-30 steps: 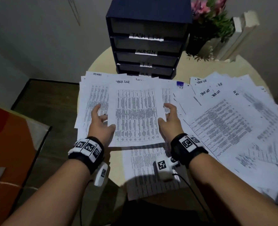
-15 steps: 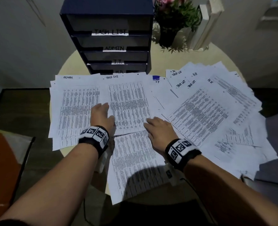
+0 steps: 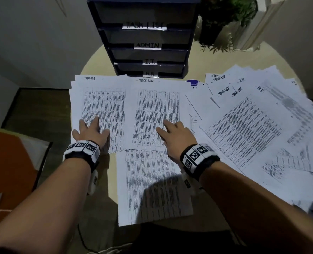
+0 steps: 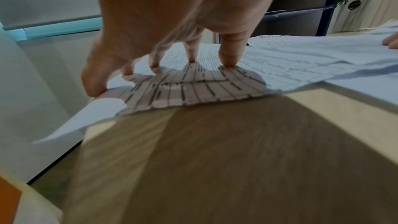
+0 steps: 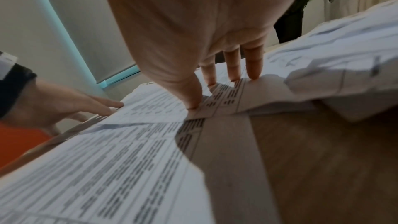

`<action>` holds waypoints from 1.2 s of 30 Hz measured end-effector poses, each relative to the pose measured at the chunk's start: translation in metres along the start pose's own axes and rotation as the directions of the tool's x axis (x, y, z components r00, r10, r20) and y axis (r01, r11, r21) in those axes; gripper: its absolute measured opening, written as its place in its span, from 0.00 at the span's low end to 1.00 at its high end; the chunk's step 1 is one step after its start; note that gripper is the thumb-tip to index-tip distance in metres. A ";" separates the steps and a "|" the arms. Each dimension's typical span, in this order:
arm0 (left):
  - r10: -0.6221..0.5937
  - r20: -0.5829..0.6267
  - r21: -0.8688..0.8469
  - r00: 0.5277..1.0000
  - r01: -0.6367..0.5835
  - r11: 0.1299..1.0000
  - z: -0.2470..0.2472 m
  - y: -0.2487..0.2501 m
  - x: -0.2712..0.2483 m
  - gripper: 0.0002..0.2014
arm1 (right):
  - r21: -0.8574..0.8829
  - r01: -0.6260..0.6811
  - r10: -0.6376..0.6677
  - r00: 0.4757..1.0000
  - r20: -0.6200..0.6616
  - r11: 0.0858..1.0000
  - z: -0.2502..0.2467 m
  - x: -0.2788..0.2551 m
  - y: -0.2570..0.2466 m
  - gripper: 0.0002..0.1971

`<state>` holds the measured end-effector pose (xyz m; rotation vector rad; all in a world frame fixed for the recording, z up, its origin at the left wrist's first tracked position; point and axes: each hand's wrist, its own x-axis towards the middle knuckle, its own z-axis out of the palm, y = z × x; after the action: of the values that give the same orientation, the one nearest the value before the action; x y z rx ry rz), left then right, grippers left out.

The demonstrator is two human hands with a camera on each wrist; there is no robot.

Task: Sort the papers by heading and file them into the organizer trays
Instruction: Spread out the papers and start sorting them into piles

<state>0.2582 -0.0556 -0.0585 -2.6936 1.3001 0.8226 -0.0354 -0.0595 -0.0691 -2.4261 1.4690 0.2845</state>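
A dark blue organizer [image 3: 144, 39] with trays labelled TASK LIST, ADMIN, I.T. and H.R. stands at the back of the round table [image 3: 203, 57]. In front of it lie printed sheets. My left hand [image 3: 90, 132] presses flat on the sheet headed ADMIN [image 3: 104, 107], fingertips [image 4: 228, 60] spread on the print. My right hand [image 3: 176, 132] lies with straight fingers [image 5: 254, 72] on the sheet headed TASK LIST [image 3: 155, 110]. A further sheet [image 3: 152, 186] lies nearer me. A fanned heap of papers [image 3: 253, 125] headed TASK LIST and H.R. covers the right side.
A potted plant [image 3: 225, 19] and white binders [image 3: 262, 22] stand behind the organizer on the right. An orange cushion [image 3: 7, 162] sits low on the left beside the table. Dark floor [image 3: 36, 110] shows left of the table edge.
My left hand slid left from the TASK LIST sheet's edge onto the ADMIN sheet. My right hand moved onto the TASK LIST sheet, which now lies beside the ADMIN sheet.
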 end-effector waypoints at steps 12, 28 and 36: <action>0.096 -0.050 -0.005 0.994 -0.096 0.995 -0.011 0.004 0.012 0.34 | 0.062 0.007 -0.002 0.996 -0.088 0.998 -0.021 -0.008 -0.011 0.26; 0.148 0.037 0.080 0.988 -0.151 0.985 0.008 0.024 -0.020 0.37 | -0.046 0.359 -0.359 0.933 0.004 0.932 0.028 -0.151 -0.040 0.12; 0.156 0.060 0.095 0.986 -0.161 0.982 0.017 0.034 -0.026 0.35 | 0.036 0.216 -0.218 0.974 0.066 0.976 0.044 -0.140 -0.029 0.33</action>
<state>0.2127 -0.0545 -0.0548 -2.5011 1.5167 0.8118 -0.0748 0.0844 -0.0619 -2.4991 1.1581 0.2936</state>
